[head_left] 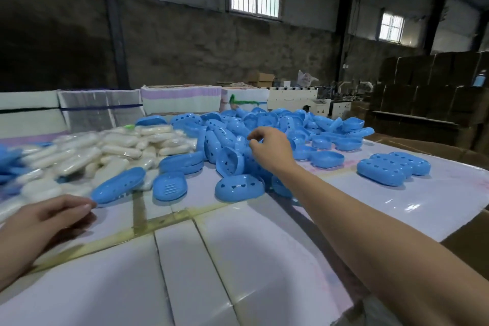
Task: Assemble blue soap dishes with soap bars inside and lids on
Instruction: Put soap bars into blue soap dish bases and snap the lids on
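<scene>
Dozens of loose blue plastic soap-dish halves (264, 124) lie heaped across the far middle of a pale, taped-together work surface (238, 259), with a mound of white plastic-wrapped soap bars (119, 148) to the left of them. The right hand (272, 148) reaches over the heap, fingers curled with thumb and forefinger close together as if to pinch a piece; it appears to hold nothing yet. The left hand (50, 217) rests near the front edge, fingers loosely bent and empty, its fingertips just beside a blue perforated lid lying tilted (119, 185). Closed blue soap dishes with heart-shaped holes (394, 167) sit in a small group at the right. Pulling one half from the tangle risks dragging nested neighbours along or sending pieces sliding off the heap, and two stuck shells could be mistaken for one.
</scene>
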`<state>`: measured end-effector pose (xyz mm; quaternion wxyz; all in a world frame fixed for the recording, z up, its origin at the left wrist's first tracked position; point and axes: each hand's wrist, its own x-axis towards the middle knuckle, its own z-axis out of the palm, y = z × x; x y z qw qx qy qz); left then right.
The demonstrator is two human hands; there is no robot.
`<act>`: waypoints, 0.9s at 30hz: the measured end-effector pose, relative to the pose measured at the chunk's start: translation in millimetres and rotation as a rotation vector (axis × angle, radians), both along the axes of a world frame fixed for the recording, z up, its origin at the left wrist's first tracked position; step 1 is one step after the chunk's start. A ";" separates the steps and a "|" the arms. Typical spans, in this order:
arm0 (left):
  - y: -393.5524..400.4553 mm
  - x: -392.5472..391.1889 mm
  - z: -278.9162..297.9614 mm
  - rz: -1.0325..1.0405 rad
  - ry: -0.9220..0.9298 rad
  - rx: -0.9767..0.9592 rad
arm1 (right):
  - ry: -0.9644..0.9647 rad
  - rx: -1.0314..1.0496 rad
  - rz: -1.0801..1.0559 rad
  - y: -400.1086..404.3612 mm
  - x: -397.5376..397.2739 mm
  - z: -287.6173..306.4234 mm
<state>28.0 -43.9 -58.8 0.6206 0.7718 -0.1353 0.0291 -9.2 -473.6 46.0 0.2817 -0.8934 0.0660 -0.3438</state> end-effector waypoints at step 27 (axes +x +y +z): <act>53.8 -19.9 51.4 0.855 -0.152 0.842 | 0.278 -0.134 0.794 234.2 12.5 -55.9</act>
